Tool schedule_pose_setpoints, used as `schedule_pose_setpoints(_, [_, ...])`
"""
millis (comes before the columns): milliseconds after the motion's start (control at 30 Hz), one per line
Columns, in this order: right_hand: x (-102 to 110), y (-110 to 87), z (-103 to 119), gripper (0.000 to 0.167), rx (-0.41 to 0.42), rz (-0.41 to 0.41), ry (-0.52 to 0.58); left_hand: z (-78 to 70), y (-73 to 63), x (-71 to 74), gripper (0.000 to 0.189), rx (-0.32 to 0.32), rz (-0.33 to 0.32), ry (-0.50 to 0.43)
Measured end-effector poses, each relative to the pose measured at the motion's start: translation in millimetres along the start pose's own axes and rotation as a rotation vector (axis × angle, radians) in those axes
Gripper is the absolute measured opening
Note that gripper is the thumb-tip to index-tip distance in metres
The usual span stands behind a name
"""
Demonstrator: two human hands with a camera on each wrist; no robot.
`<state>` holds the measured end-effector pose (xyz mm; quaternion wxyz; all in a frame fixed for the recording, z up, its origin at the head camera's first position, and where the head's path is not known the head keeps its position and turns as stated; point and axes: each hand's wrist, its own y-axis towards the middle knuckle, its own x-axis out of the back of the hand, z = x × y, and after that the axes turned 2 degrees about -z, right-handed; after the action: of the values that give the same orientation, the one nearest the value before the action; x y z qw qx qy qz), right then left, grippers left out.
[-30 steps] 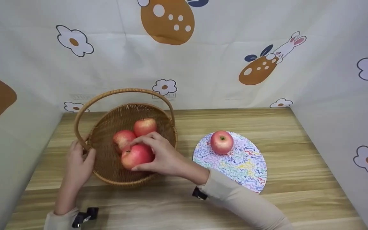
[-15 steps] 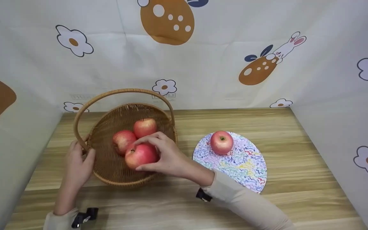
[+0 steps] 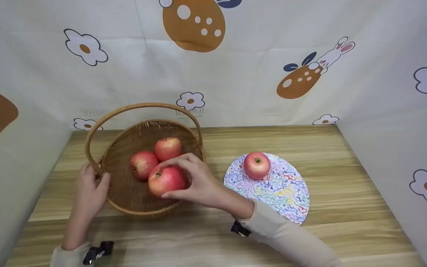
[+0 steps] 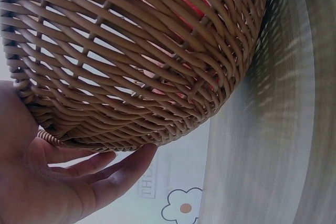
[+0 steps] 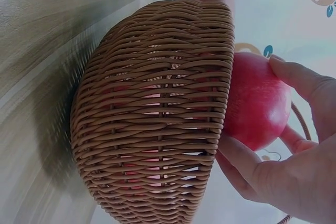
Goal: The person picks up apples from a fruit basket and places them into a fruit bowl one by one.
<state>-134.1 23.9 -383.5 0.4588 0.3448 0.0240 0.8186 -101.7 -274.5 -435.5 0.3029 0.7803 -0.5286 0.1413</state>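
Observation:
A wicker basket (image 3: 124, 198) with a tall arched handle stands at the left of the table. At its left side my left hand (image 3: 92, 189) holds the rim by the foot of the handle; in the left wrist view its fingers (image 4: 123, 174) lie along the outer weave. Thumb and fingers of my right hand (image 3: 202, 185) grip a red apple (image 3: 167, 181) over the basket's front right. The right wrist view shows this apple (image 5: 257, 100) partly above the rim. Inside lie two more apples, one at the left (image 3: 144, 165) and one farther back (image 3: 168, 149).
Right of the basket, a round mat (image 3: 284, 196) with a colourful scribbled pattern lies on the wooden table (image 3: 339, 207). Another apple (image 3: 257, 165) sits on the mat's upper part. A printed cloth (image 3: 243, 85) walls the table at the back and sides.
My right hand has moved a little to the right with the apple, away from the two others in the basket. The left hand and the basket have stayed in place.

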Motion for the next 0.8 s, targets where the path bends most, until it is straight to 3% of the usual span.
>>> schedule_pose_setpoints(367, [5.5, -9.8, 3.6, 0.057, -0.052, 0.001, -0.008, -1.1, 0.3, 0.3, 0.051, 0.026, 0.021, 0.012])
schedule_pose_setpoints(800, [11.2, -19.7, 4.9, 0.054, -0.027, -0.055, 0.084, -1.4, 1.0, 0.9, 0.051, 0.039, 0.032, -0.011])
